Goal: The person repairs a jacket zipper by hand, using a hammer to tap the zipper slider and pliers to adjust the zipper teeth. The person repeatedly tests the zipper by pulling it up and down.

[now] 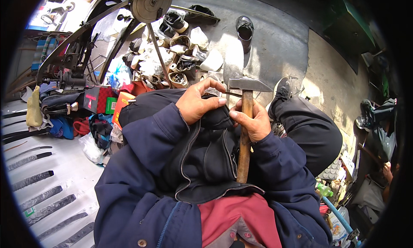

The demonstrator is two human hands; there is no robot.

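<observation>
Across my lap lies a black zippered piece of fabric [211, 159], its metal zip teeth hanging in two lines. My left hand [200, 101] is closed at its upper edge, thumb and bent fingers around a small part I cannot make out clearly. Facing it, my right hand [256, 121] grips a hammer [244, 151] by its wooden handle, and the thumb reaches to the fabric's edge. The hammer's steel head points up, above both hands. A thin dark strip [233, 94] shows between the left fingertips and the hammer head. Behind stands a pale, flat metal-looking piece [233, 60].
At upper left stands a black machine with a round wheel [151, 4]. Beyond my knees lie shoes [174, 22], bags and scraps, with a lone black shoe [245, 32] further right. Black strips [36, 179] lie on a light surface at left. Another person's hand [388, 172] shows at far right.
</observation>
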